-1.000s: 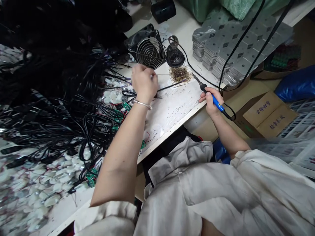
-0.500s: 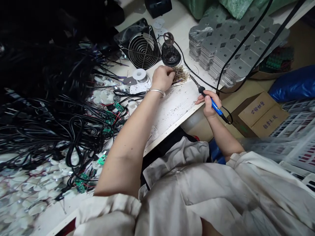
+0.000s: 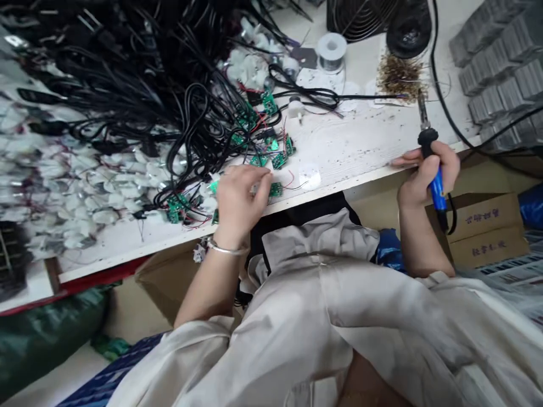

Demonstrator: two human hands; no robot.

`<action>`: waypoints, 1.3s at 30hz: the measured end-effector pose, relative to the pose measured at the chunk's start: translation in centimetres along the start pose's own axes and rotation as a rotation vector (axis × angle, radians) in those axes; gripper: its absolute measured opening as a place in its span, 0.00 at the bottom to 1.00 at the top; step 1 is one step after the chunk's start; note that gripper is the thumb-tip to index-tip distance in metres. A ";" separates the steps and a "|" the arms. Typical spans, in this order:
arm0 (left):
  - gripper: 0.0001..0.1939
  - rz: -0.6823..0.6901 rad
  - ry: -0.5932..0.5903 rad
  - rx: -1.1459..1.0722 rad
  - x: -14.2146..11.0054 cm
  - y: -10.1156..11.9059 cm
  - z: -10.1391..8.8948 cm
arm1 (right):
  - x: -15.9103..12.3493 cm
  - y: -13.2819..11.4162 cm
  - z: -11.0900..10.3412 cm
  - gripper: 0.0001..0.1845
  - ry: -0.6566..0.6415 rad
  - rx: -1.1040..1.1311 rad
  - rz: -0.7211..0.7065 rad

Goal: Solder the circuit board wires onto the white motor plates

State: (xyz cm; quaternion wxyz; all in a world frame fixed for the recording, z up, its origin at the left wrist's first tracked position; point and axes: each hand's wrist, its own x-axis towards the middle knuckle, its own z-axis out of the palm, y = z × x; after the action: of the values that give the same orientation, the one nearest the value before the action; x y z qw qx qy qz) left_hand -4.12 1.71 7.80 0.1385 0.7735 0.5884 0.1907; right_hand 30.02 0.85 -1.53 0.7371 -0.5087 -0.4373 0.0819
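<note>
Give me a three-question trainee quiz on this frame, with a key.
1. What is the right hand gripping? A) a screwdriver B) a soldering iron C) scissors
2. True or false: the wire spool is in the left hand.
3. Fill in the colour: the circuit boards beside the left hand are ____.
Key: 1. B; 2. False; 3. green

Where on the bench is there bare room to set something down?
Mainly the stretch of white bench between the green boards and the soldering iron; a narrow strip also fronts the white parts. Crowded: under the black cables and around the left hand.
</note>
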 end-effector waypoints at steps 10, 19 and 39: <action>0.15 0.059 -0.133 0.129 -1.9 2.8 4.6 | -7.4 -5.6 6.9 0.16 -0.622 -0.105 -0.085; 0.13 0.001 0.016 0.079 -3.0 0.7 5.5 | -7.1 -5.1 6.7 0.15 -0.816 -0.268 -0.266; 0.07 0.176 0.211 -0.332 -2.4 -0.3 5.4 | -7.5 -5.5 7.2 0.17 -0.788 -0.249 -0.236</action>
State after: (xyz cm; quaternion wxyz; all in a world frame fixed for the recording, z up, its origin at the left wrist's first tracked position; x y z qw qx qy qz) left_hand -2.46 -0.48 2.56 0.1842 0.7643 0.4902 0.3762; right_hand 18.50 -1.08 -0.50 0.4510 -0.4699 -0.7473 0.1317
